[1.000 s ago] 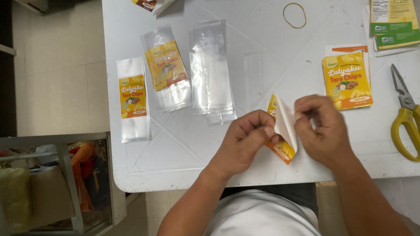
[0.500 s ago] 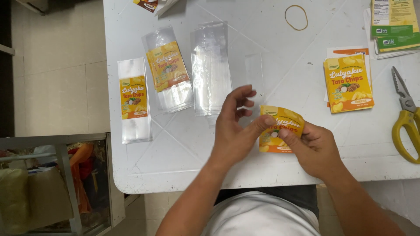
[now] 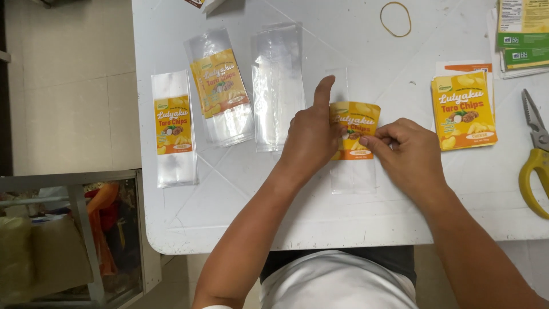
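Broadly, the scene is filled by a white plastic folding table, on which the work is laid out. Toward its left side lie two clear cellophane bags already bearing yellow-and-orange printed labels, one narrow labelled bag near the edge and a wider labelled stack beside it, so that much appears finished. Next to these a pile of plain clear bags is seen without labels, which suggests work left. At the right a stack of loose yellow labels waits, with yellow-handled scissors beyond and a tan rubber band at the top.

At the centre, a yellow-and-orange sticker label is being laid onto a clear bag that lies flat on the table. The label's left edge is pressed down by the left hand, mostly flat, with the index finger extended upward. Its right edge is pinched between the fingertips of the right hand, which is curled. The label seems placed but not yet fully smoothed.
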